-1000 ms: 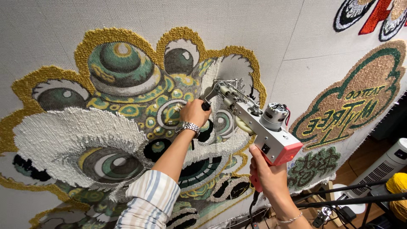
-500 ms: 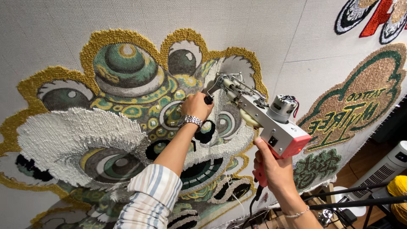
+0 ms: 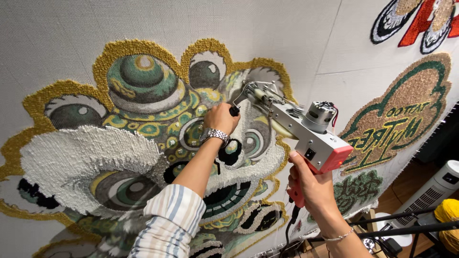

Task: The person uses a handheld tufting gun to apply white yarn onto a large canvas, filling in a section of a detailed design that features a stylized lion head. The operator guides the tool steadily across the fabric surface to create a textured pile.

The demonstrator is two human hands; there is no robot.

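Note:
A tufting gun [image 3: 297, 125] with a grey metal body, a red rear and a small motor on top is pressed nose-first against a stretched cloth [image 3: 267, 28]. My right hand [image 3: 310, 182] grips its red pistol handle from below. My left hand [image 3: 222, 118], with a metal wristwatch, is shut on the black front handle near the needle. The needle end meets a large tufted lion-dance head [image 3: 143, 143] in gold, green, white and black yarn, near its right cheek.
Right of the gun hangs a tufted green-and-brown cloud-shaped patch [image 3: 401, 114]; another tufted piece [image 3: 416, 24] sits top right. Below right stand a white tower fan [image 3: 437, 188], a yellow yarn cone [image 3: 449, 224] and black frame bars [image 3: 406, 229].
Both hands and the gun have shifted slightly up and right across the lion's face, and the view has tilted a little.

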